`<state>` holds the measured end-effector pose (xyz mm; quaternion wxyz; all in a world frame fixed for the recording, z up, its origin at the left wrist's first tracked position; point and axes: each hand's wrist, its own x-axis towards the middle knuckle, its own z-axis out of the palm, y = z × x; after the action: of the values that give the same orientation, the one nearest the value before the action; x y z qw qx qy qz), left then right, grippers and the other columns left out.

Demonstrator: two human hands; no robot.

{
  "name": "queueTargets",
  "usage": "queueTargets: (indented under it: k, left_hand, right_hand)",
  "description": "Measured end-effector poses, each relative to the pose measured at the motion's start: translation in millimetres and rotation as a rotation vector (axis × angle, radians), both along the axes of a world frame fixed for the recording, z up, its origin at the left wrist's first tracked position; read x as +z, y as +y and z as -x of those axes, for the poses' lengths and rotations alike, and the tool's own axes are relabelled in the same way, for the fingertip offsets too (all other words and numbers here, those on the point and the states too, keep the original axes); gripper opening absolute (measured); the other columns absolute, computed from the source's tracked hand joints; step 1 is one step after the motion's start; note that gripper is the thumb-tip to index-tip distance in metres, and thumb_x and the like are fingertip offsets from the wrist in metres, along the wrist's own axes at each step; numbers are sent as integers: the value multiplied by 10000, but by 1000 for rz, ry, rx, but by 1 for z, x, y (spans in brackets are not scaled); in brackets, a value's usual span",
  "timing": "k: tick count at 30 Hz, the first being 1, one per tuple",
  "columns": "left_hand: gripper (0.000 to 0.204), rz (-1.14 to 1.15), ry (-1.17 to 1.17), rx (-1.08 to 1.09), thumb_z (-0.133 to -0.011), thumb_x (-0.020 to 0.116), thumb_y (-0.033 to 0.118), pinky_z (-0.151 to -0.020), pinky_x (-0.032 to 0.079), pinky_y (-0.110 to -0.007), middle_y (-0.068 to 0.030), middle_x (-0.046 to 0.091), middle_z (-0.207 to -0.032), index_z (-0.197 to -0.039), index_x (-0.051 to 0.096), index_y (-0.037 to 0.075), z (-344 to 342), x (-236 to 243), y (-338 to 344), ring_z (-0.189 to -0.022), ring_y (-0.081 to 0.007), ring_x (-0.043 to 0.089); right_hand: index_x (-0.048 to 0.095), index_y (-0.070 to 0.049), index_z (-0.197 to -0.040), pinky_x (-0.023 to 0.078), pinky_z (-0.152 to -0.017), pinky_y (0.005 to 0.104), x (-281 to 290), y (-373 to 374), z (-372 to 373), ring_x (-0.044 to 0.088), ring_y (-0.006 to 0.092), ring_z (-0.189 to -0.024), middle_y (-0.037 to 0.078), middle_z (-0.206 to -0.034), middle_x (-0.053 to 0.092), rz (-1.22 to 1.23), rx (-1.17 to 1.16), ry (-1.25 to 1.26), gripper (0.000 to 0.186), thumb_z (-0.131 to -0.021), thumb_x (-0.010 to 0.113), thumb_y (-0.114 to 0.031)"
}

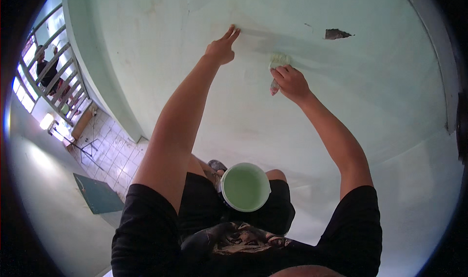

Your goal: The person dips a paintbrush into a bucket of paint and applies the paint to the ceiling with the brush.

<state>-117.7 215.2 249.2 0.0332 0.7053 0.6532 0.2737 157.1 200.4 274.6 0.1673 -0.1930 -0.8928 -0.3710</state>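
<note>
My right hand [291, 83] is closed around the handle of a paintbrush [280, 60], its pale bristles against the light green wall [253, 116]. The reddish handle end sticks out below my fingers. To the left, my left hand [222, 49] reaches up to the wall with two fingers stretched out, fingertips at the surface, holding nothing. A round white bucket [269, 193] stands upright at my lap, between my legs. Pale green paint [243, 187] fills part of it.
Right of the brush, a dark hole [337, 34] breaks the wall surface, with thin cracks nearby. At far left, a person [46, 70] is behind a railing [68, 65]. A lit lamp [47, 122] on a tripod stands on tiled floor [109, 155], near a dark green panel [99, 194].
</note>
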Motion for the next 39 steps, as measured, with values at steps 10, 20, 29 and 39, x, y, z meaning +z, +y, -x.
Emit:
queueTargets:
  k: [10, 20, 29, 39]
  left_hand:
    - [897, -153, 41, 30, -685, 424, -31, -812, 528, -384, 102, 85, -1547, -1473, 158, 306, 13, -22, 16, -1052, -271, 600]
    - [857, -67, 53, 1, -712, 435, 17, -906, 508, -386, 111, 93, -1542, -1467, 167, 319, 15, -6, 5, -1155, -279, 542]
    - [827, -136, 16, -4, -741, 443, 30, -973, 464, -405, 87, 107, -1543, -1467, 167, 313, 14, -15, 6, -1261, -262, 442]
    - [804, 143, -126, -22, -838, 441, -35, -750, 497, -286, 53, 3, -1566, -1493, 83, 264, -11, 30, -20, -1176, -231, 525]
  right_hand:
    - [585, -110, -1121, 502, -794, 355, 55, 12, 5, 560, 255, -940, 49, -990, 542, -269, 54, 223, 452, -674, 654, -114]
    - [599, -43, -1021, 520, -790, 379, -153, -2, -9, 568, 258, -985, 83, -1052, 571, 410, 20, 11, 276, -768, 592, -154]
    - [602, -116, -887, 509, -722, 409, 13, 30, 2, 612, 318, -810, 83, -855, 633, 301, -78, 525, 189, -899, 508, -280]
    - [616, -105, -1027, 487, -827, 394, -48, 33, -33, 572, 279, -974, 68, -1044, 594, -87, 24, 232, 261, -771, 626, -149]
